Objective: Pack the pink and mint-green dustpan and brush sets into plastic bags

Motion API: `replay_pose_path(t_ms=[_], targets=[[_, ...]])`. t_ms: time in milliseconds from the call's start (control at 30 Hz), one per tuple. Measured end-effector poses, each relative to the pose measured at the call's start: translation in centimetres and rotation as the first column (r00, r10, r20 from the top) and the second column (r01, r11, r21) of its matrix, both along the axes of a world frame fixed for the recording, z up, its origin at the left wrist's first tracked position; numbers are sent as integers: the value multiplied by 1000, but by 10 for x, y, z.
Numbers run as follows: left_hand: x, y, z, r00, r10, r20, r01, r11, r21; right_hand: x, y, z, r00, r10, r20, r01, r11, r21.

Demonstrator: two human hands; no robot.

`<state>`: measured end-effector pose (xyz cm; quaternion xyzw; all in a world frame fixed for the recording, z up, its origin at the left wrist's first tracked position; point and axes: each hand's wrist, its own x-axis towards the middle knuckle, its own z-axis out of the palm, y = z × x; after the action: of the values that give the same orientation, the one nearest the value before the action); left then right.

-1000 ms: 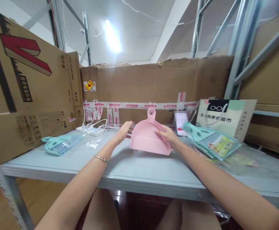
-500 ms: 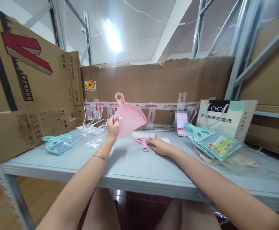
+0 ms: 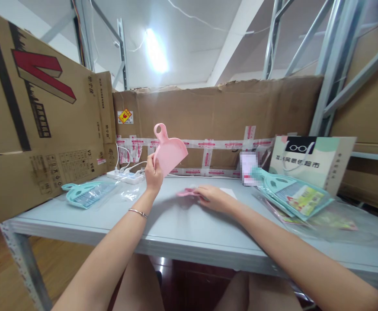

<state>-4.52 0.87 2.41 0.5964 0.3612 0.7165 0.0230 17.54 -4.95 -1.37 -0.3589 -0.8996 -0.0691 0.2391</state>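
Observation:
My left hand (image 3: 154, 173) is closed on the side edge of a pink dustpan (image 3: 172, 154), which it holds up above the table with the ringed handle pointing upward. To the right and lower, my right hand (image 3: 212, 198) has its fingers around a small pink hand brush (image 3: 187, 192). The brush is turned and seen nearly edge-on, slightly blurred, just over the tabletop. Its white bristles are hardly visible from this angle.
On the grey table (image 3: 176, 226), a bagged teal dustpan set (image 3: 85, 194) lies left, near a white power strip (image 3: 126, 175). Several bagged teal sets (image 3: 293, 194) are piled right, before a paper bag (image 3: 330, 155). Cardboard (image 3: 189, 112) walls the back and left.
My right hand has picked up and turned the brush, which was lying flat with bristles showing. My left hand has tilted the dustpan, so its pan looks narrower.

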Motion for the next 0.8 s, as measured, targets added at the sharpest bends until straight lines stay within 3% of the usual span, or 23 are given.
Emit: replay_pose_path(t_ms=[133, 267, 367, 467, 567, 700, 800], targets=[[6, 0, -2, 970, -215, -112, 198, 970, -144, -8, -8, 2, 918, 73, -389, -5, 985, 172], [21, -8, -4, 837, -520, -169, 461, 838, -293, -9, -4, 1, 762, 40, -646, 99, 979, 178], [31, -18, -6, 737, -644, -204, 557, 750, -357, -5, 0, 2, 681, 29, -732, 153, 971, 181], [38, -24, -10, 677, -699, -229, 596, 704, -387, -3, 0, 4, 644, 64, -762, 170, 960, 224], [40, -24, -17, 644, -705, -298, 601, 707, -372, -3, -4, 6, 671, 70, -738, 216, 934, 285], [43, -20, -22, 611, -711, -349, 636, 703, -318, -3, -2, 5, 682, -60, -729, 399, 866, 303], [44, -19, -21, 610, -718, -336, 637, 696, -330, -1, 3, 3, 611, -94, -786, 469, 843, 263]])
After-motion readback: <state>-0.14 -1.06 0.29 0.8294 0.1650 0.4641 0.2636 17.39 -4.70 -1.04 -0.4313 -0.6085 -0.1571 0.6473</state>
